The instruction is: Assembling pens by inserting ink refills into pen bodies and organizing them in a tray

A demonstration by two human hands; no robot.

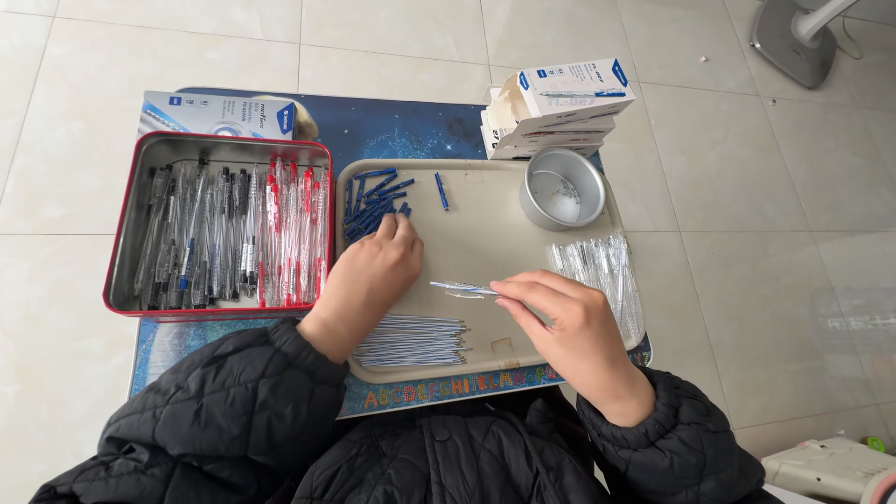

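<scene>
Two hands: right pinching pen, left touching caps.

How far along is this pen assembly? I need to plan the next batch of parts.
Done: the red tin already holds rows of finished pens. In hand: the right hand holds a clear barrel, while the left hand reaches into the blue caps. Left: a pile of refills and a heap of empty barrels lie on the beige tray.
</scene>
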